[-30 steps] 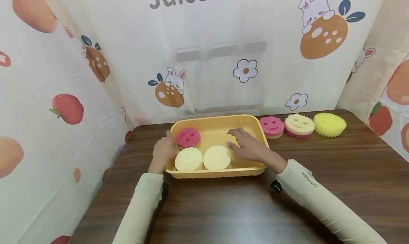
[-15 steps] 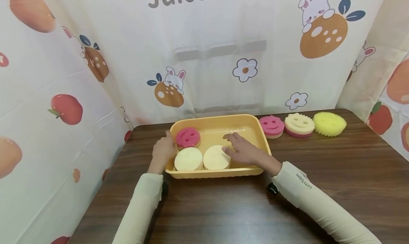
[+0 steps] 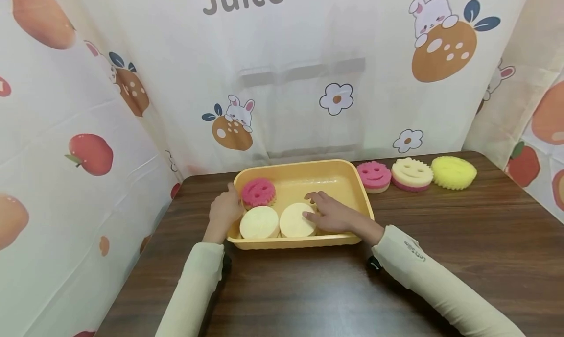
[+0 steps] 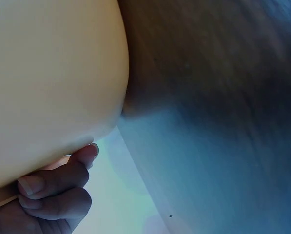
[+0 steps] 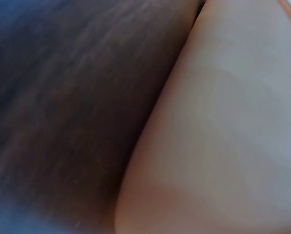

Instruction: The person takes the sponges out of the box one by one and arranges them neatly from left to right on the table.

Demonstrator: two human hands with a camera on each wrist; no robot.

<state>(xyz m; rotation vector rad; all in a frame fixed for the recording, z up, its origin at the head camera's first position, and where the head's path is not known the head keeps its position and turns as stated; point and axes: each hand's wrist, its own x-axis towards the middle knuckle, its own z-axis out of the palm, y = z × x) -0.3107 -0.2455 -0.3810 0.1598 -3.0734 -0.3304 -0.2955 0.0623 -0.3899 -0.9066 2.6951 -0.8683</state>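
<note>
A yellow plastic tray [image 3: 308, 166] sits on the table. My left hand [image 3: 225, 208] grips its left rim; in the left wrist view the curled fingers [image 4: 62, 180] lie against the outside of the tray wall [image 4: 57, 73]. Inside, a pink smiley sponge [image 3: 258, 192] lies at the left. Two round cream sponges stand along the near side, the left one [image 3: 259, 223] and the right one [image 3: 294, 221]. My right hand [image 3: 330, 212] reaches over the right cream sponge, fingers loosely bent and parted; contact is unclear. The right wrist view shows only the tray's outer wall [image 5: 223, 126].
Along the back of the dark wooden table [image 3: 299, 288], right of the tray, a pink smiley sponge [image 3: 374, 175], a cream-and-pink one [image 3: 412, 173] and a yellow scalloped one [image 3: 454, 172] stand in a row. A printed curtain [image 3: 286, 43] hangs behind.
My right hand has moved left and slightly down, from the tray's right part to over the right cream sponge. The left hand stays at the rim.
</note>
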